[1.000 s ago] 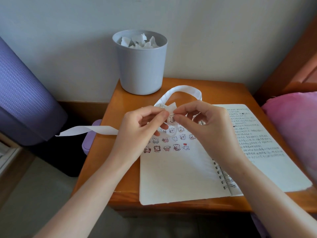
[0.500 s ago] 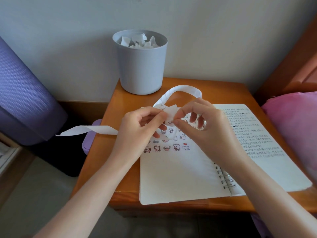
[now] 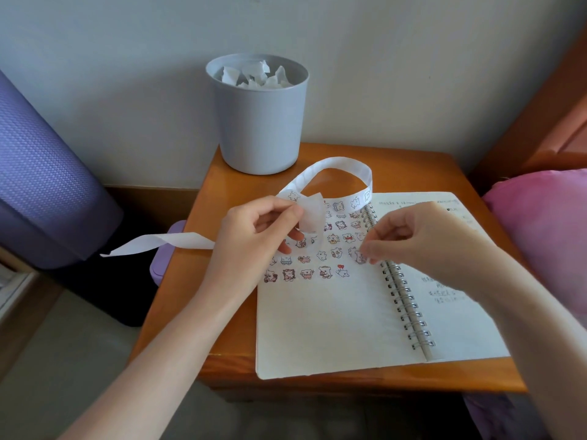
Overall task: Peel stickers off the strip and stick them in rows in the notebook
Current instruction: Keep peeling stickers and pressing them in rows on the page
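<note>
An open spiral notebook (image 3: 333, 325) lies on the small wooden table (image 3: 197, 300). Several rows of small cartoon stickers (image 3: 305, 274) fill the top of its left page. A long white sticker strip (image 3: 336, 168) loops above the page and trails off to the left. My left hand (image 3: 254, 236) pinches the strip above the page's upper left part. My right hand (image 3: 413, 236) pinches one small sticker (image 3: 360, 257) at the right end of a row, close to the spiral binding. Whether the sticker touches the paper is unclear.
A grey bin (image 3: 259, 122) holding crumpled white paper stands at the table's back left. A purple rolled mat (image 3: 41, 185) leans at the far left. Pink bedding (image 3: 546, 236) lies to the right. The notebook's right page (image 3: 451, 300) carries handwriting.
My right hand has left the strip with a peeled sticker and moved down and right to the page near the binding. My left hand still holds the strip.
</note>
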### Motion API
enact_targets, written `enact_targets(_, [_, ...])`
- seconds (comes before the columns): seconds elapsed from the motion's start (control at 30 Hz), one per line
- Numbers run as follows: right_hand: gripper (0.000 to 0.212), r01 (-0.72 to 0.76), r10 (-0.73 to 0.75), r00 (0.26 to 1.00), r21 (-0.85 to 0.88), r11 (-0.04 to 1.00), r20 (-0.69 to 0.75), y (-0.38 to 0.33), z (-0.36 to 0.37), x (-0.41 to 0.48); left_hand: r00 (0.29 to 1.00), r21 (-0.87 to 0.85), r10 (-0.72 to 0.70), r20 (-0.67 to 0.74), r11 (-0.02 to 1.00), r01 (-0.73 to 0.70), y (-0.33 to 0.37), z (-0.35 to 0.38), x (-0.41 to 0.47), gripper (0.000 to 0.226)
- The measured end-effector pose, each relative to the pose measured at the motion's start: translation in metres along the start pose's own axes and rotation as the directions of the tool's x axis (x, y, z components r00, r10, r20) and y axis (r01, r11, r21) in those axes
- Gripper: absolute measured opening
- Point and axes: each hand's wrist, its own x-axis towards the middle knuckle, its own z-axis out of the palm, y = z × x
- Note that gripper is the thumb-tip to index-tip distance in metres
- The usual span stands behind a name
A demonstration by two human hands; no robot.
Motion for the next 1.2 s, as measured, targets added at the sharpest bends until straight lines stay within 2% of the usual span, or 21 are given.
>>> enact_targets(0.13, [0.008, 0.001, 0.002, 0.999, -0.060, 0.998, 0.051, 0.0010, 0.0002, 0.0002, 1.000, 0.015, 0.005, 0.001, 1.000, -0.005, 0.0000, 0.0007, -0.0001, 0.013])
enact_targets(0.63, [0.010, 0.003, 0.001, 0.999, -0.092, 0.996, 0.045, 0.0019, 0.0022, 0.0008, 1.000, 0.017, 0.004, -0.005, 1.000, -0.004, 0.0006, 0.0008, -0.0003, 0.013])
enact_targets(1.2, [0.011, 0.003, -0.008, 1.000, -0.191, 0.982, -0.023, 0.0042, 0.0087, 0.0032, 1.000, 0.027, -0.001, 0.002, 1.000, 0.001, 0.0008, 0.0009, -0.0008, 0.014])
